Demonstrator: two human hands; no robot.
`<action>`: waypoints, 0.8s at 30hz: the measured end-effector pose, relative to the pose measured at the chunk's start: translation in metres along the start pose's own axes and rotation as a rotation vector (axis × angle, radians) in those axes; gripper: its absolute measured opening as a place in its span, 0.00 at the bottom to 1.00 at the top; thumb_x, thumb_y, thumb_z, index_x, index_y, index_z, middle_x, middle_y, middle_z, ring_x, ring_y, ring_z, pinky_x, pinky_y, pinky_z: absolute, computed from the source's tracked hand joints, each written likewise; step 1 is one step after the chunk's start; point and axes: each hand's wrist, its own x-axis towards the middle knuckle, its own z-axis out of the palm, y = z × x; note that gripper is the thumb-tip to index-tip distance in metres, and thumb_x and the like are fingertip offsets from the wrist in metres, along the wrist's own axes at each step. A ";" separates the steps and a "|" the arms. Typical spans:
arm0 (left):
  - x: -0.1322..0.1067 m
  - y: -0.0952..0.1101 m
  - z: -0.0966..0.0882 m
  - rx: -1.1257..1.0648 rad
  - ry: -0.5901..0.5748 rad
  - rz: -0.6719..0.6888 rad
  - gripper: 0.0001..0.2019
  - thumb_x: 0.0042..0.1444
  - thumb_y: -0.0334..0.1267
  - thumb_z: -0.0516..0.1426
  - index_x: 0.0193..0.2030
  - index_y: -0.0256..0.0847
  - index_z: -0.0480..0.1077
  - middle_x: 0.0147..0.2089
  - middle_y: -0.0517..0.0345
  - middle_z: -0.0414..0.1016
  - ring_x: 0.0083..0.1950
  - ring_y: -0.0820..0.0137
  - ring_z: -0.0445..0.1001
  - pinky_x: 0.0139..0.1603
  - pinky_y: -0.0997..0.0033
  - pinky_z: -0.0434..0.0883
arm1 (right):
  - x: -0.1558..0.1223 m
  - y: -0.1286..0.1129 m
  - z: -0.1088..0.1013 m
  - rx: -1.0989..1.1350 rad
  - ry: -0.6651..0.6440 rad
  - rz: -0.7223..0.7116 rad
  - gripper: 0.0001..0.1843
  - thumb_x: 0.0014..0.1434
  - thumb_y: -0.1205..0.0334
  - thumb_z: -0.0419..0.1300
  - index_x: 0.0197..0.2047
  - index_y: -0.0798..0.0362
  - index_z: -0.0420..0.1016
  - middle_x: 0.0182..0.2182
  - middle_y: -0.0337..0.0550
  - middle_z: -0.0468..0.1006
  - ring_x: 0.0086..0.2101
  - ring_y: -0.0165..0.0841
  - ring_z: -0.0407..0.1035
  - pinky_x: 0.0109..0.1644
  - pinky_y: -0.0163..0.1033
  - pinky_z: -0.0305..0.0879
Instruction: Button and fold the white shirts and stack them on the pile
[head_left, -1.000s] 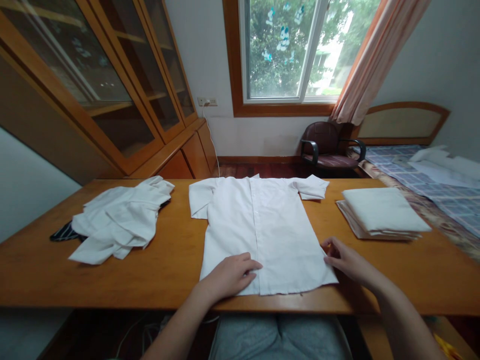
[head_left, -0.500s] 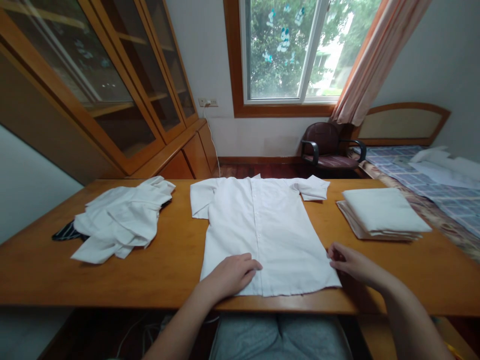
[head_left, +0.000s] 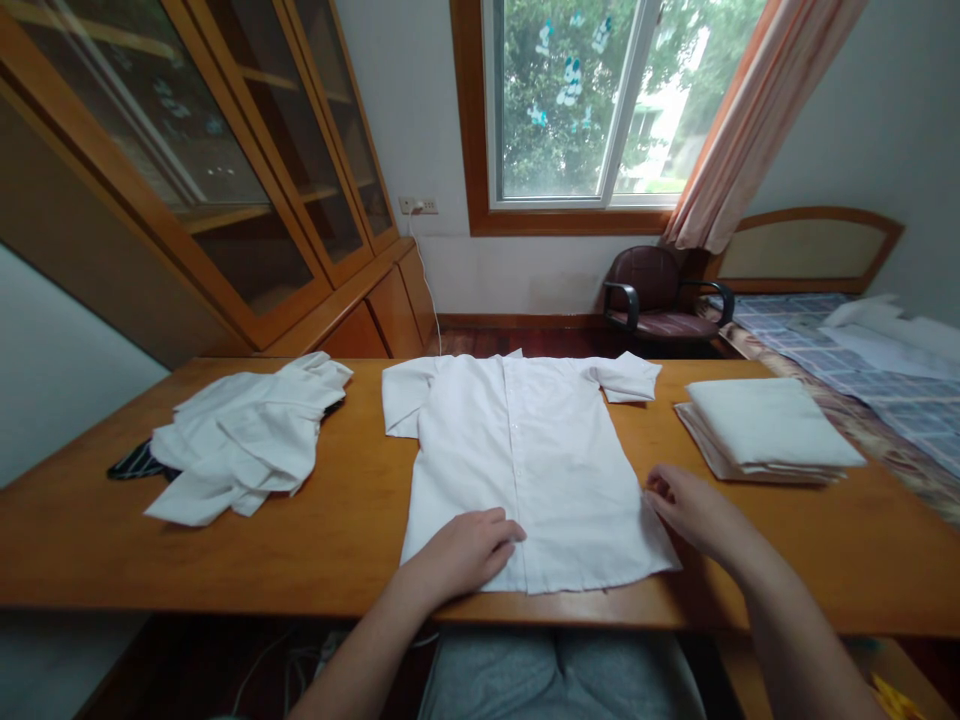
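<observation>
At the left end of the wooden desk point(head_left: 360, 520), a crumpled heap of white cloth point(head_left: 240, 430) lies over a dark striped cloth point(head_left: 133, 460), whose corner shows on the left. Behind them leans into view a glass-doored cabinet point(head_left: 330, 275), and right of it a wall socket point(head_left: 418, 206) with a white cord plugged in; any marking on it is too small to read. Next comes the left hand point(head_left: 471, 548), palm down and fingers loosely bent, resting on the lower front of a plain white shirt point(head_left: 562, 460). The shirt lies spread in the middle of the desk, buttoned front up, hem towards the person. Beyond it, blue-and-white animal stickers point(head_left: 572, 82) mark the window. The right hand point(head_left: 688, 508) pinches the shirt's right edge near the hem, thumb and fingers close together. Farther right sits a folded pale stack point(head_left: 772, 425), near a bed with a plaid cover point(head_left: 862, 365).
</observation>
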 end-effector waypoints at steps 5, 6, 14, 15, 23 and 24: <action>0.008 0.003 -0.010 0.065 0.064 0.048 0.11 0.64 0.35 0.51 0.44 0.43 0.75 0.42 0.54 0.74 0.44 0.66 0.73 0.46 0.68 0.70 | 0.024 -0.045 0.020 -0.079 0.194 -0.333 0.17 0.65 0.58 0.51 0.53 0.53 0.74 0.49 0.54 0.76 0.50 0.43 0.70 0.56 0.48 0.66; 0.011 0.002 -0.013 0.085 0.115 0.042 0.11 0.64 0.35 0.51 0.44 0.43 0.75 0.43 0.53 0.74 0.46 0.66 0.73 0.48 0.67 0.70 | 0.030 -0.052 0.026 -0.088 0.207 -0.370 0.19 0.67 0.57 0.50 0.56 0.53 0.72 0.52 0.55 0.74 0.52 0.43 0.69 0.59 0.48 0.65; 0.033 -0.050 -0.009 0.317 0.399 -0.248 0.23 0.68 0.46 0.49 0.67 0.44 0.61 0.73 0.49 0.56 0.74 0.54 0.51 0.71 0.43 0.52 | 0.066 -0.056 0.074 -0.228 0.198 -0.419 0.30 0.69 0.50 0.48 0.68 0.57 0.61 0.68 0.55 0.59 0.68 0.49 0.49 0.69 0.56 0.52; 0.033 -0.058 -0.004 0.339 0.384 -0.304 0.24 0.68 0.47 0.49 0.68 0.44 0.60 0.74 0.49 0.54 0.75 0.53 0.49 0.71 0.42 0.51 | 0.066 -0.053 0.077 -0.244 0.190 -0.400 0.31 0.69 0.49 0.48 0.68 0.58 0.60 0.68 0.56 0.58 0.68 0.49 0.48 0.69 0.56 0.51; 0.017 -0.076 0.016 0.427 0.364 -0.327 0.25 0.69 0.49 0.46 0.70 0.50 0.58 0.75 0.54 0.50 0.76 0.56 0.45 0.73 0.41 0.47 | 0.050 -0.050 0.079 -0.286 0.158 -0.313 0.32 0.70 0.46 0.46 0.70 0.56 0.59 0.70 0.52 0.53 0.69 0.46 0.46 0.70 0.56 0.45; 0.016 -0.075 0.016 0.429 0.361 -0.323 0.25 0.69 0.48 0.46 0.70 0.50 0.58 0.75 0.54 0.50 0.76 0.56 0.45 0.73 0.41 0.47 | 0.047 -0.051 0.080 -0.285 0.160 -0.307 0.32 0.70 0.46 0.46 0.70 0.56 0.59 0.70 0.52 0.53 0.69 0.46 0.46 0.70 0.56 0.45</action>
